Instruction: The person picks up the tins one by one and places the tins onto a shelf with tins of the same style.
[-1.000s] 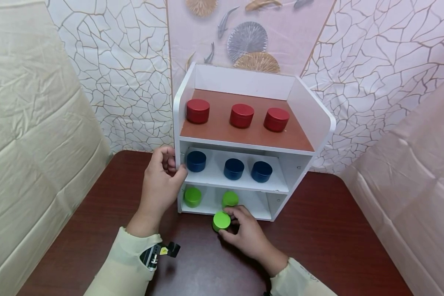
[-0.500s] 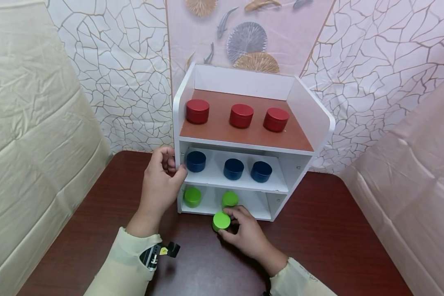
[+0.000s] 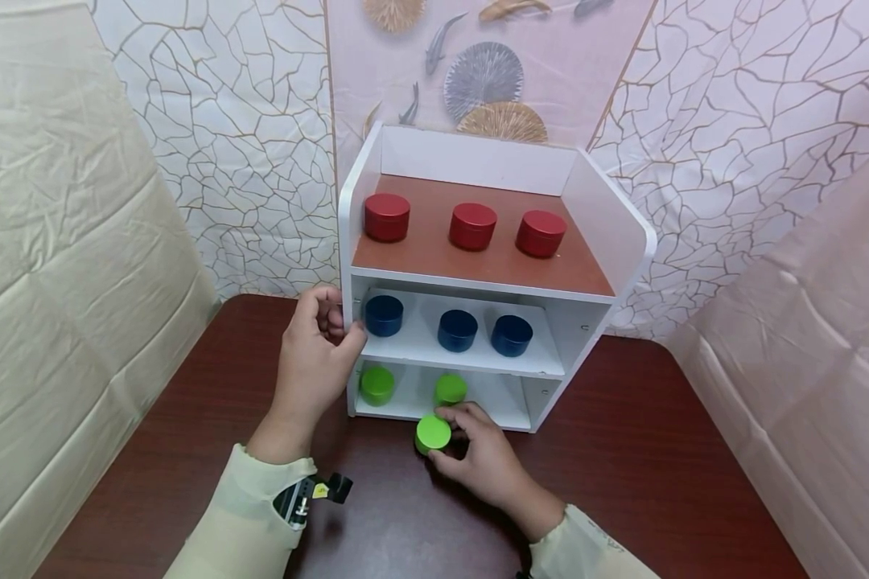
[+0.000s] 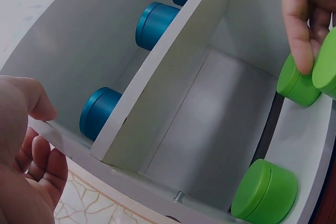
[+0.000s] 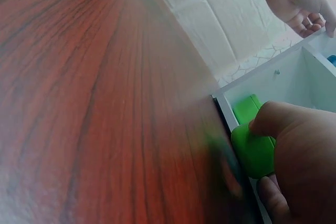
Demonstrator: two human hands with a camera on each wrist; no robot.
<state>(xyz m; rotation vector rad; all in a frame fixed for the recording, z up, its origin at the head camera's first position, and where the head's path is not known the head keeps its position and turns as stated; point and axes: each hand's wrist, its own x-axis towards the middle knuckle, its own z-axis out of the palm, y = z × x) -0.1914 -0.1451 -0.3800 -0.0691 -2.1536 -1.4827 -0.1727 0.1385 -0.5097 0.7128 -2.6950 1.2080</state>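
Observation:
In the head view my left hand (image 3: 310,362) grips the left side panel of a small white shelf unit (image 3: 615,217), thumb on the inner side, fingers curled outside. My right hand (image 3: 487,460) pinches a round green tin (image 3: 433,433) between thumb and fingers, in front of the bottom shelf. Behind it, a second green tin (image 3: 450,388) stands near the middle of that shelf, partly hidden in the right wrist view. A third green tin (image 4: 264,191) stands at the shelf's left end, near the front edge.
Three dark blue tins (image 3: 458,330) stand in a row on the middle shelf. Three red tins (image 3: 473,226) stand on the brown top board (image 3: 434,257). The unit stands on a dark red wooden table (image 3: 623,474), with fabric hangings (image 3: 58,281) around it.

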